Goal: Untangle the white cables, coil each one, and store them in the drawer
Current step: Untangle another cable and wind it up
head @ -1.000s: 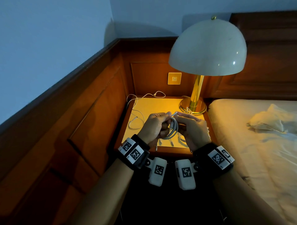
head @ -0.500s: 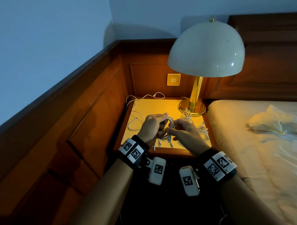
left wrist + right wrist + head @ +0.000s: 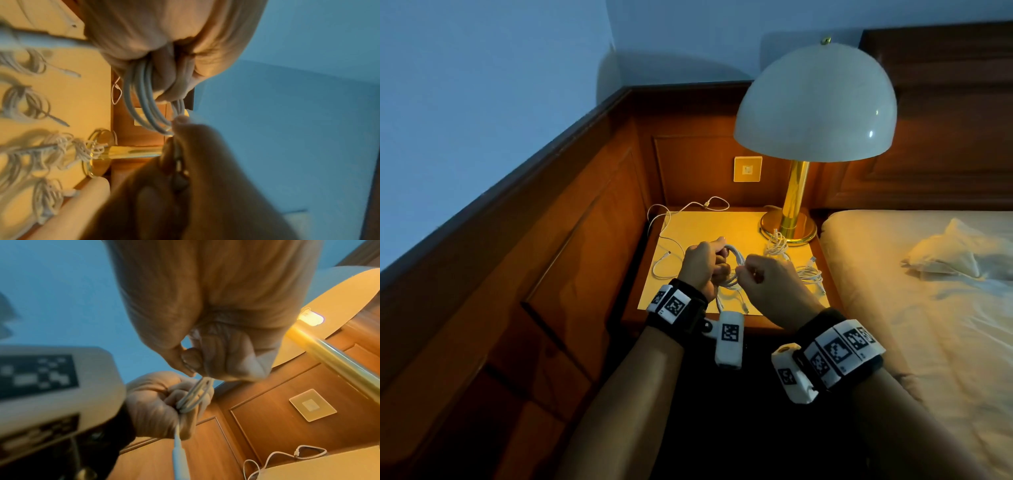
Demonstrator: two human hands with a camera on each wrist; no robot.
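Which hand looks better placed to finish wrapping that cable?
Probably the right hand: it pinches the loose strand beside the coil, free to wind it. The left hand grips the loops, keeping them together.

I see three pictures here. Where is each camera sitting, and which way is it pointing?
Head: worn on the head, looking down at the nightstand and lamp; both forearms show.
Left wrist: on the left wrist, looking along the left hand at the coiled cable; the right hand intrudes.
Right wrist: on the right wrist, looking along the right hand at the left hand.
All three share the coiled cable.
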